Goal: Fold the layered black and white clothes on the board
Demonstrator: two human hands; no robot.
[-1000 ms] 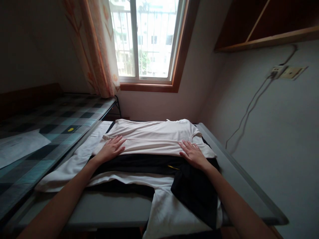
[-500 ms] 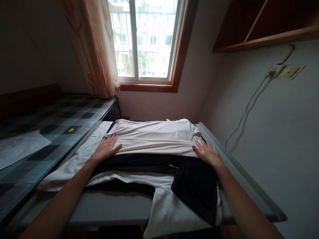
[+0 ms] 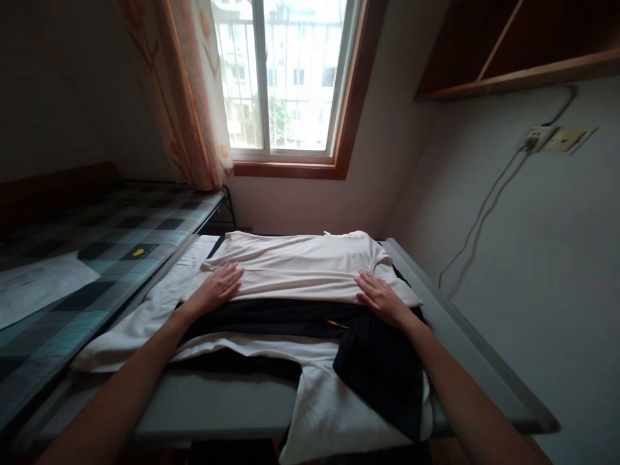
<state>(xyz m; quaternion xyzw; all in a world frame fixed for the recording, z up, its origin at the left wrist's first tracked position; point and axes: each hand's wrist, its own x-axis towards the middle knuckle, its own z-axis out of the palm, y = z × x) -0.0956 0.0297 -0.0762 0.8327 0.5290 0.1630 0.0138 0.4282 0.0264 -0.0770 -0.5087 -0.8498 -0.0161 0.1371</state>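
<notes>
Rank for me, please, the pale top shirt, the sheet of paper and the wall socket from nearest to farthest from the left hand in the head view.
1. Pale top shirt: under the left hand, touching it.
2. Sheet of paper: to the left, on the checked mattress.
3. Wall socket: far right, up on the wall.

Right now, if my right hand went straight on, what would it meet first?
Likely more of the shirt: your right hand seems to rest on it, pointing forward and left across the cloth.
</notes>
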